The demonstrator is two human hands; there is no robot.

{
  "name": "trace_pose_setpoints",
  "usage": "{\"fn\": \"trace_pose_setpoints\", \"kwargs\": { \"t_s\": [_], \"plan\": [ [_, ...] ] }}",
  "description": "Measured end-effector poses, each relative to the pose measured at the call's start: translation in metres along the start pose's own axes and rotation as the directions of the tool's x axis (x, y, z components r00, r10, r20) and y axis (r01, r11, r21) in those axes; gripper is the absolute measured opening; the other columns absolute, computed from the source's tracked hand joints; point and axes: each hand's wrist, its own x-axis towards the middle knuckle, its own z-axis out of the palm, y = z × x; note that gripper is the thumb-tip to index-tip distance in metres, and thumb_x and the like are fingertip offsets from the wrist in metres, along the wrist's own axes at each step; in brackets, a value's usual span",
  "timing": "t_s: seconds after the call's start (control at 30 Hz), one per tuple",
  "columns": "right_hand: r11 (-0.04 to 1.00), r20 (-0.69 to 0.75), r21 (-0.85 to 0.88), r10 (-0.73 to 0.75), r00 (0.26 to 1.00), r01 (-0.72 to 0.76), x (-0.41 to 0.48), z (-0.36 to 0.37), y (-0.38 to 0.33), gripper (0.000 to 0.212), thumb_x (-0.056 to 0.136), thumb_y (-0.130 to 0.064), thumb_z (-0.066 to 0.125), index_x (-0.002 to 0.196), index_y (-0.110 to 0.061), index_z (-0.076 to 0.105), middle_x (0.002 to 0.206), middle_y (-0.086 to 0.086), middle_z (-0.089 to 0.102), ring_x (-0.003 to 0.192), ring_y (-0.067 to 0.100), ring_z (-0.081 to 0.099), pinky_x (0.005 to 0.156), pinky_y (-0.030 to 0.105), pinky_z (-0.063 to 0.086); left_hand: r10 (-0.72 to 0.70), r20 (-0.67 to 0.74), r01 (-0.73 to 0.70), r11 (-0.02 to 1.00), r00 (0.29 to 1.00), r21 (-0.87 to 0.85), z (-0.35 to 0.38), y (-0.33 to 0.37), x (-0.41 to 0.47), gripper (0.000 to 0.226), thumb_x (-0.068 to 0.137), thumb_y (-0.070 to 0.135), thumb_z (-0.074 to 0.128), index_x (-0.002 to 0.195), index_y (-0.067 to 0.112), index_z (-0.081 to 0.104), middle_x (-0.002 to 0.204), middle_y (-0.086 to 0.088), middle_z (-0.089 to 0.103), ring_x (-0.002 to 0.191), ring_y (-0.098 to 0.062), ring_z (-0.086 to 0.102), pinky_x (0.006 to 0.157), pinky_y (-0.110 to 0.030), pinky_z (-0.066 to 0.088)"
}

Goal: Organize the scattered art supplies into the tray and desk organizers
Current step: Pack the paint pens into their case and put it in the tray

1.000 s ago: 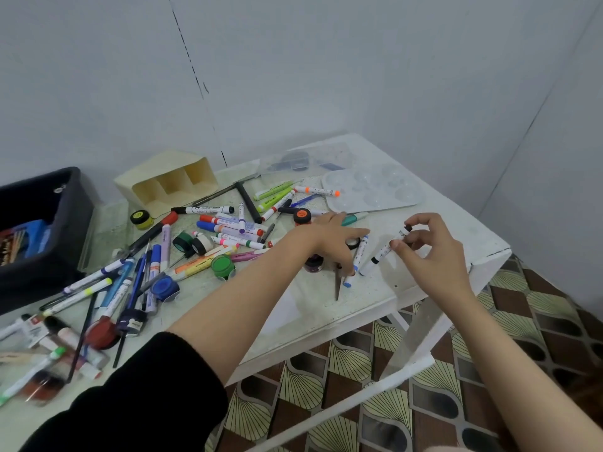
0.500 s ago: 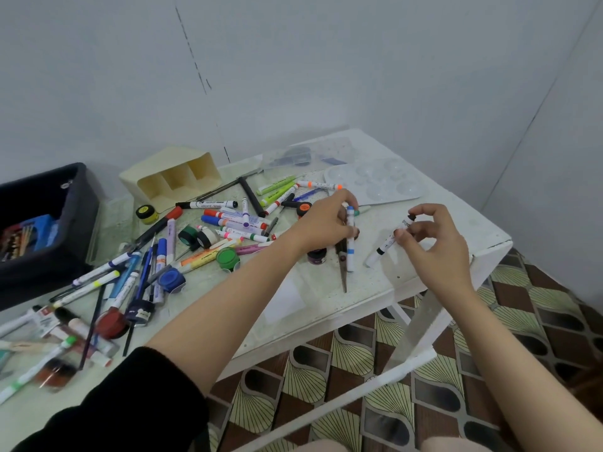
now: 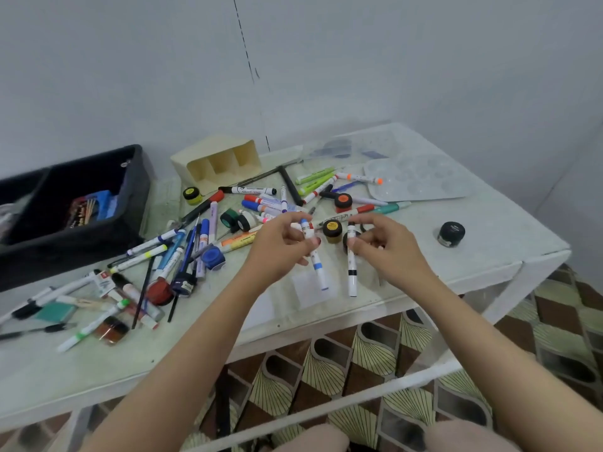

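**One marker in each hand, over the table's front edge**

The left hand (image 3: pixel 277 251) pinches a white marker with a blue cap and blue band (image 3: pixel 318 269). The right hand (image 3: pixel 391 252) pinches a white marker with a black band (image 3: pixel 352 272). Both markers hang near upright, side by side but apart. A yellow-lidded paint jar (image 3: pixel 332 228) stands behind the gap between them. Loose pens and jars lie scattered on the white table (image 3: pixel 489 230), left of the hands. The black fabric tray (image 3: pixel 130 203) sits at far left. The cream three-slot organizer (image 3: pixel 218 164) lies on its side beyond the heap.
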Motion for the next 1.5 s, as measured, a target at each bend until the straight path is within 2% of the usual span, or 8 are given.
{"fn": "trace_pose_setpoints", "kwargs": {
  "t_s": [0.27, 0.43, 0.6, 0.87, 1.07, 1.17, 1.3, 1.5],
  "plan": [
    [0.922, 0.226, -0.365, -0.047, 0.973, 0.129, 0.014, 0.019, -0.003, 0.03, 0.085, -0.026, 0.066, 0.114, -0.028, 0.057, 0.071, -0.016, 0.059, 0.067, -0.006, 0.051, 0.066, 0.017, 0.035, -0.076, -0.008, 0.076, 0.997, 0.997, -0.002, 0.004, -0.032, -0.013, 0.034, 0.082, 0.006, 0.07, 0.109, 0.023, 0.061, 0.075, -0.009, 0.055, 0.063, -0.012, 0.062, 0.059, -0.021, 0.056],
    [0.788, 0.319, -0.551, -0.105, 0.942, 0.274, 0.018, 0.019, -0.01, 0.04, 0.085, -0.037, 0.064, 0.123, -0.026, 0.057, 0.084, -0.012, 0.052, 0.084, 0.01, 0.05, 0.082, 0.031, 0.04, -0.12, -0.058, 0.121, 0.992, 0.991, 0.015, 0.005, -0.042, -0.011, 0.039, 0.081, 0.011, 0.071, 0.117, 0.017, 0.059, 0.073, -0.002, 0.06, 0.053, -0.001, 0.06, 0.062, -0.02, 0.055],
    [0.643, 0.469, -0.66, -0.051, 0.881, 0.389, 0.015, 0.014, -0.005, 0.063, 0.084, -0.054, 0.058, 0.14, -0.028, 0.043, 0.109, -0.001, 0.046, 0.101, 0.016, 0.038, 0.082, 0.029, 0.03, -0.135, -0.086, 0.138, 0.99, 0.987, 0.03, 0.006, -0.044, -0.008, 0.04, 0.081, 0.014, 0.072, 0.118, 0.019, 0.058, 0.074, 0.0, 0.06, 0.052, 0.003, 0.059, 0.056, -0.013, 0.051],
    [0.665, 0.595, -0.594, -0.017, 0.804, 0.453, 0.007, 0.004, 0.001, 0.069, 0.086, -0.056, 0.053, 0.146, -0.038, 0.025, 0.107, -0.01, 0.029, 0.099, 0.006, 0.029, 0.091, 0.029, 0.034, -0.147, -0.082, 0.148, 0.989, 0.986, 0.017, 0.006, -0.046, -0.006, 0.042, 0.082, 0.014, 0.071, 0.121, 0.018, 0.057, 0.078, -0.004, 0.062, 0.057, -0.001, 0.061, 0.054, -0.011, 0.05],
    [0.658, 0.584, -0.629, 0.048, 0.81, 0.414, 0.004, 0.005, 0.005, 0.068, 0.088, -0.055, 0.051, 0.146, -0.043, 0.02, 0.106, -0.005, 0.033, 0.103, 0.013, 0.037, 0.09, 0.028, 0.036, -0.174, -0.07, 0.175, 0.985, 0.982, 0.002, 0.005, -0.045, -0.004, 0.042, 0.081, 0.013, 0.072, 0.121, 0.017, 0.057, 0.081, -0.005, 0.062, 0.059, -0.004, 0.061, 0.056, -0.012, 0.051],
    [0.648, 0.585, -0.651, 0.097, 0.805, 0.395, 0.004, 0.007, 0.004, 0.067, 0.09, -0.055, 0.048, 0.146, -0.046, 0.014, 0.094, -0.006, 0.04, 0.091, 0.013, 0.042, 0.079, 0.028, 0.036, -0.187, -0.063, 0.186, 0.982, 0.98, -0.022, 0.007, -0.043, -0.004, 0.041, 0.081, 0.012, 0.072, 0.119, 0.017, 0.058, 0.081, -0.007, 0.063, 0.061, -0.007, 0.063, 0.058, -0.016, 0.054],
    [0.755, 0.609, -0.576, 0.141, 0.781, 0.314, 0.004, 0.008, 0.004, 0.066, 0.091, -0.045, 0.053, 0.145, -0.049, 0.015, 0.065, -0.012, 0.046, 0.062, 0.001, 0.043, 0.059, 0.022, 0.034, -0.199, -0.063, 0.193, 0.977, 0.978, -0.092, 0.012, -0.04, -0.004, 0.037, 0.08, 0.009, 0.073, 0.114, 0.015, 0.059, 0.072, -0.005, 0.066, 0.057, -0.007, 0.066, 0.056, -0.018, 0.054],
    [0.837, 0.642, -0.484, 0.141, 0.753, 0.256, 0.001, 0.009, 0.007, 0.067, 0.094, -0.032, 0.052, 0.148, -0.041, 0.013, 0.065, -0.014, 0.05, 0.06, 0.0, 0.045, 0.06, 0.017, 0.036, -0.152, -0.104, 0.151, 0.988, 0.983, -0.021, 0.022, -0.037, -0.003, 0.046, 0.075, 0.014, 0.078, 0.117, 0.014, 0.059, 0.069, 0.001, 0.064, 0.059, -0.008, 0.066, 0.062, -0.024, 0.057]
  ]
}}
